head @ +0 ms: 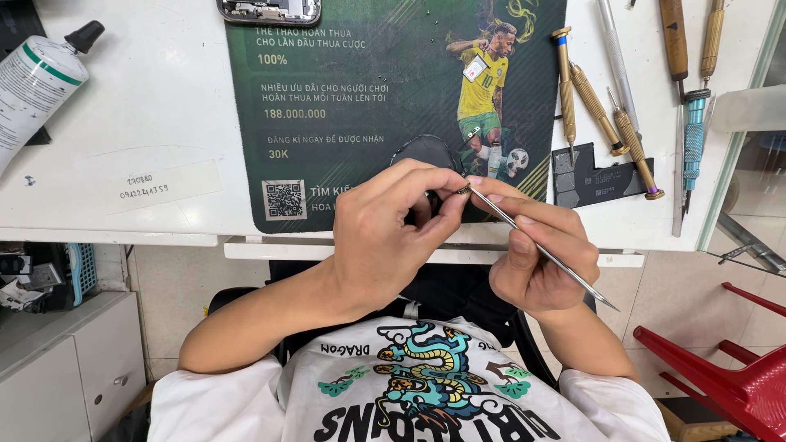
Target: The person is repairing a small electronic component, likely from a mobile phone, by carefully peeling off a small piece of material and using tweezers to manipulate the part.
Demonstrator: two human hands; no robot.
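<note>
Head view: a small dark part (431, 199) is pinched in the left hand (393, 233), kept steady just above the table (164, 115) edge & green mat (360, 98). A thin metal pick (536, 248) is gripped by the right hand (532, 258); its long line runs slanted, tip up-left at the part, prob. for prying.

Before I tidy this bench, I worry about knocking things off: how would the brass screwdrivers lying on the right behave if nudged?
The brass screwdrivers have round, slim handles and lie loose on the smooth white table, so they would probably roll. One rests partly on a flat dark part, so it may slide off. They look like metal, so likely stiff and fairly heavy for their size.
</note>
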